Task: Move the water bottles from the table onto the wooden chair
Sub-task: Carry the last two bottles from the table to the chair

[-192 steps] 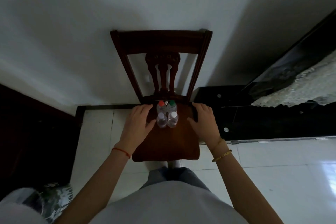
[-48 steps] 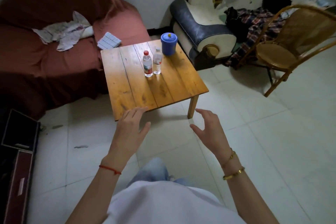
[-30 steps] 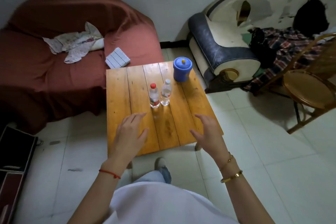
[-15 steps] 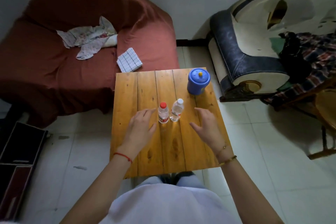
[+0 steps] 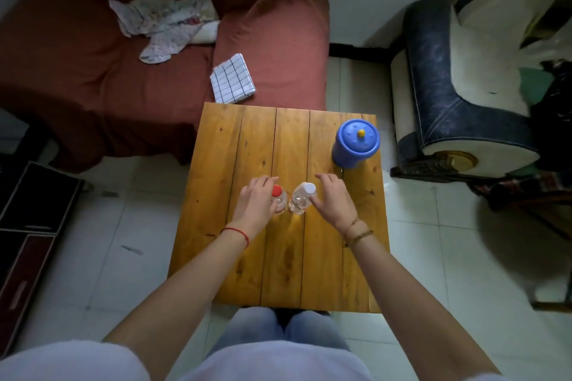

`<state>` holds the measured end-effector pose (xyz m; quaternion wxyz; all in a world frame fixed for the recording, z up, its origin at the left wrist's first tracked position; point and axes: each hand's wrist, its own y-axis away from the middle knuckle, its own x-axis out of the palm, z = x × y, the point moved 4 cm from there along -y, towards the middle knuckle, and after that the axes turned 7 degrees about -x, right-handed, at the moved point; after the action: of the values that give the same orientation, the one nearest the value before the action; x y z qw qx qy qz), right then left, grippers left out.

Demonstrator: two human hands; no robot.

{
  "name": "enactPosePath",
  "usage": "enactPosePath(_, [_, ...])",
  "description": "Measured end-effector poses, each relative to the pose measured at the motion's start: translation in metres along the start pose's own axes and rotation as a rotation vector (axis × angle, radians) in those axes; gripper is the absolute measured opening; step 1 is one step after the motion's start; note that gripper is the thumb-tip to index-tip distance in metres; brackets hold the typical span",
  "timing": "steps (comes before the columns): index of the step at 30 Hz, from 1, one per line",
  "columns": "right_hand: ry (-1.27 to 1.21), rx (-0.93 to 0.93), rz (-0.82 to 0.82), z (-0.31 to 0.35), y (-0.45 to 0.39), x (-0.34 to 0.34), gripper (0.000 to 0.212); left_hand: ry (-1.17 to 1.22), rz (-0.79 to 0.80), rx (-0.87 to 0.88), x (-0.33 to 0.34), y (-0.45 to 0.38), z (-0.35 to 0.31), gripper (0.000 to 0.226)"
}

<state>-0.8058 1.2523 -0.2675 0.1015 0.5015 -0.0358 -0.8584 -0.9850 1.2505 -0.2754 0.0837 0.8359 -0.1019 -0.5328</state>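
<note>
Two small clear water bottles stand side by side on the low wooden table [image 5: 280, 272]. My left hand [image 5: 255, 202] curls round the red-capped bottle [image 5: 277, 191] from the left, hiding most of its body. My right hand [image 5: 333, 199] wraps the white-capped bottle [image 5: 301, 200] from the right, thumb against its side and fingers arched behind it. Both bottles are upright on the tabletop. The wooden chair is out of view.
A blue lidded container [image 5: 356, 143] stands at the table's far right corner. A red-covered sofa [image 5: 93, 71] with a checked cloth [image 5: 232, 78] and crumpled fabric lies beyond the table. A dark blue and cream armchair [image 5: 448, 96] is on the right. White tiled floor surrounds the table.
I turned from the chair and walked up to the table. My open hands reached forward and closed around the two bottles, one each.
</note>
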Motion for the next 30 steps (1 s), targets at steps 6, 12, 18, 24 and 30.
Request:
enactPosePath(6, [0.053,-0.027,0.117,-0.011,-0.032,0.03,0.041,-0.021,0.062,-0.064,0.02,-0.024,0.008,0.049])
enactPosePath(12, [0.05,0.01,0.14,-0.011,-0.044,0.045,0.028,0.037,0.134,-0.121,0.029,-0.031,0.008,0.053])
enactPosePath(18, [-0.011,0.039,0.149,-0.011,-0.047,0.047,0.025,0.095,0.136,-0.182,0.033,-0.037,0.007,0.041])
enactPosePath(24, [-0.044,0.046,0.119,-0.008,-0.029,0.044,0.022,0.12,0.107,-0.215,0.032,-0.017,0.018,0.039])
enactPosePath(30, [-0.079,0.028,0.085,0.001,-0.001,0.02,0.022,0.201,0.066,-0.249,0.02,0.026,0.026,0.039])
